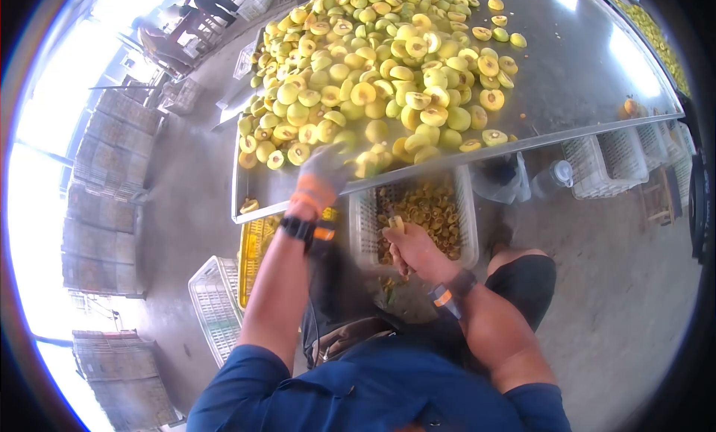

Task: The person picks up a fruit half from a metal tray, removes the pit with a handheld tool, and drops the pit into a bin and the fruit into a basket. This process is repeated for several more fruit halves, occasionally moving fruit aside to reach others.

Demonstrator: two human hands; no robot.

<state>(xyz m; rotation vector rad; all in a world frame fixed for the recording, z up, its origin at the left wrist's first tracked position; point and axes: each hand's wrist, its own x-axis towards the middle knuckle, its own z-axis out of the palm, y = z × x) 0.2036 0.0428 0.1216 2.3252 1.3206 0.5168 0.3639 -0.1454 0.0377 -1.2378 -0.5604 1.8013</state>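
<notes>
Halved yellow-green fruits (363, 93) lie in a large heap on the metal table (552, 82). My left hand (325, 171), in a grey and orange glove, is over the table's near edge at the lower side of the heap; its fingers are blurred, and whether they hold a fruit cannot be told. Bare and closed, my right hand (418, 247) is above a white crate (468, 231) of fruit pieces (429, 208). A small pale yellowish object (397, 222) sticks out from between its thumb and fingers.
A yellow crate (255, 246) and a white crate (212, 298) stand at the left below the table. More white crates (608, 164) and a clear plastic container (552, 180) are at the right. Stacked crates (104, 201) line the far left, with people (205, 0) beyond.
</notes>
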